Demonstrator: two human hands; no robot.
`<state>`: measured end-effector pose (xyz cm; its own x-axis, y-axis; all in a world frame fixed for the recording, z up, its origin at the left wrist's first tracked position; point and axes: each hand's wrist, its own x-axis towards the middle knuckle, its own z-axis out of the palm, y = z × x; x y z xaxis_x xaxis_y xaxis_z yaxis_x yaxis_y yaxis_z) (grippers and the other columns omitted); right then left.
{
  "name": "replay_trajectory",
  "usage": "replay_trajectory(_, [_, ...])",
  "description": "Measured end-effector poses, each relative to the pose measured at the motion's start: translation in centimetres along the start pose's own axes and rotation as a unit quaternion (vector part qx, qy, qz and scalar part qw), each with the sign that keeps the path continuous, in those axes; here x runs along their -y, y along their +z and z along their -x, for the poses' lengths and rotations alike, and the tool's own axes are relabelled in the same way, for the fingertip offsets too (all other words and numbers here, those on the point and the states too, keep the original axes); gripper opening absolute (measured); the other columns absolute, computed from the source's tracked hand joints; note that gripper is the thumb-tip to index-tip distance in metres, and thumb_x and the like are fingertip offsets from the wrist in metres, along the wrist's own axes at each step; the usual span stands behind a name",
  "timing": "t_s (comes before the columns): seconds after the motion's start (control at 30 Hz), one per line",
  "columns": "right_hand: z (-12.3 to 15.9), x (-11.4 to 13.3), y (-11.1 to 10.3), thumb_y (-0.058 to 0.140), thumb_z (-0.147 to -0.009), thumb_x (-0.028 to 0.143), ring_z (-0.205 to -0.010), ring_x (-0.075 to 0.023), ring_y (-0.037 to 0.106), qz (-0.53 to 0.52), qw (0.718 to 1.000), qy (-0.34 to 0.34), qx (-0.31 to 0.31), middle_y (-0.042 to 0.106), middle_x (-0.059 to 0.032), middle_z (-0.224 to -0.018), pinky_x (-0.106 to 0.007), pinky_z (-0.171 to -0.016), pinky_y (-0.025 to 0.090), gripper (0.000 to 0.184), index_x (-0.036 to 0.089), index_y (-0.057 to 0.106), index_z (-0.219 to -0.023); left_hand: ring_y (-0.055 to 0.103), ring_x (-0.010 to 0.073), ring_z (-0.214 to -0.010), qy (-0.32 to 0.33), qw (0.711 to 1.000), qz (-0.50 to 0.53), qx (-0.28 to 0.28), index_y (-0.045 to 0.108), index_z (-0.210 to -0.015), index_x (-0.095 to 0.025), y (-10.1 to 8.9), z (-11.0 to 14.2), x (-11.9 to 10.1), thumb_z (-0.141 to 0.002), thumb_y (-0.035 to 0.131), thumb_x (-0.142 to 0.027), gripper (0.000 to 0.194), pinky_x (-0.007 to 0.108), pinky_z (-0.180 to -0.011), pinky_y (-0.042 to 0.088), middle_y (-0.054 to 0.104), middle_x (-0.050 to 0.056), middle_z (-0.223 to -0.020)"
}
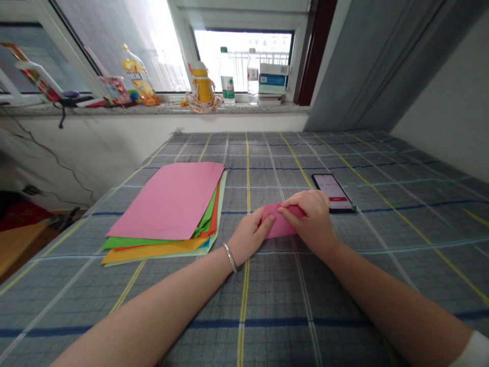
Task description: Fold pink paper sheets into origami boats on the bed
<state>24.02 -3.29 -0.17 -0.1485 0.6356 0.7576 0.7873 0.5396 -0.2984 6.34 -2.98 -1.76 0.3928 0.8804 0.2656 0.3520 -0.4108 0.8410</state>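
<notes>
A small piece of pink paper (281, 228), seemingly folded, is held between my two hands just above or on the plaid cloth. My left hand (250, 232) grips its left end, thumb on the near face and fingers behind. My right hand (311, 219) pinches its upper edge and right part, thumb and index finger close together near the top middle. The fingers behind the paper are hidden. To the left lies a stack of coloured paper (168, 201), pink on top, with green, orange and yellow sheets sticking out below.
A phone (333, 191) with its screen lit lies just beyond my right hand. Grey plaid cloth (275, 295) covers the surface. On the windowsill (164, 108) stand a yellow cup (202, 84), clear bottles (226, 79), an orange drink bottle (139, 76) and stacked boxes (273, 80).
</notes>
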Motion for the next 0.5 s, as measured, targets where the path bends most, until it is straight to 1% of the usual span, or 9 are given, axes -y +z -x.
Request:
replay_trajectory(0.17, [0.2, -0.1, 0.2, 0.063, -0.084, 0.038, -0.078, -0.0201, 0.059, 0.005, 1.000, 0.010, 0.009, 0.068, 0.0009, -0.078, -0.041, -0.081, 0.038, 0.013, 0.027, 0.060, -0.079, 0.056, 0.0173, -0.070, -0.023, 1.000, 0.011, 0.000, 0.064, -0.084, -0.018, -0.1, 0.0, 0.0, -0.094, 0.037, -0.042, 0.038, 0.027, -0.067, 0.042, 0.066, 0.001, -0.077])
replay_trajectory(0.3, [0.4, -1.2, 0.2, 0.065, -0.082, 0.037, -0.084, -0.0224, 0.061, 0.007, 0.999, 0.035, 0.011, 0.069, -0.0010, -0.086, -0.043, -0.084, 0.039, 0.014, 0.026, 0.062, -0.090, 0.052, 0.0163, -0.068, -0.059, 0.996, 0.059, -0.027, 0.062, -0.081, -0.017, -0.3, -0.2, 0.3, -0.092, 0.037, -0.045, 0.039, 0.026, -0.064, 0.040, 0.062, 0.001, -0.075])
replay_trajectory(0.37, [0.5, -2.2, 0.3, 0.065, -0.081, 0.035, -0.088, -0.0233, 0.061, -0.022, 0.997, 0.073, 0.015, 0.069, -0.0023, -0.090, -0.044, -0.086, 0.040, 0.014, 0.025, 0.063, -0.090, 0.051, 0.0159, -0.068, -0.076, 0.992, 0.086, -0.047, 0.062, -0.084, -0.017, -0.5, -0.4, 0.6, -0.091, 0.038, -0.047, 0.039, 0.025, -0.064, 0.040, 0.062, 0.000, -0.076])
replay_trajectory(0.43, [0.7, -3.3, 0.6, 0.065, -0.079, 0.036, -0.092, -0.0240, 0.061, -0.088, 0.987, 0.131, 0.020, 0.068, -0.0048, -0.094, -0.042, -0.083, 0.045, 0.017, 0.023, 0.063, -0.090, 0.051, 0.0160, -0.069, -0.091, 0.988, 0.100, -0.068, 0.062, -0.086, -0.017, -0.7, -0.5, 0.9, -0.091, 0.039, -0.049, 0.040, 0.025, -0.064, 0.040, 0.062, 0.001, -0.078])
replay_trajectory(0.47, [0.8, -3.7, 0.9, 0.066, -0.077, 0.039, -0.090, -0.0243, 0.061, -0.126, 0.977, 0.171, 0.017, 0.068, -0.0058, -0.096, -0.040, -0.078, 0.047, 0.022, 0.023, 0.063, -0.092, 0.051, 0.0162, -0.070, -0.099, 0.987, 0.099, -0.079, 0.062, -0.087, -0.016, -0.8, -0.6, 1.0, -0.090, 0.040, -0.050, 0.040, 0.025, -0.064, 0.040, 0.062, 0.001, -0.078])
replay_trajectory(0.5, [0.8, -4.0, 1.1, 0.068, -0.075, 0.041, -0.085, -0.0236, 0.063, -0.175, 0.959, 0.221, 0.010, 0.068, -0.0062, -0.095, -0.039, -0.071, 0.049, 0.028, 0.023, 0.062, -0.095, 0.051, 0.0163, -0.070, -0.106, 0.986, 0.094, -0.090, 0.062, -0.086, -0.016, -0.8, -0.6, 1.1, -0.090, 0.040, -0.050, 0.040, 0.025, -0.064, 0.040, 0.062, 0.001, -0.077])
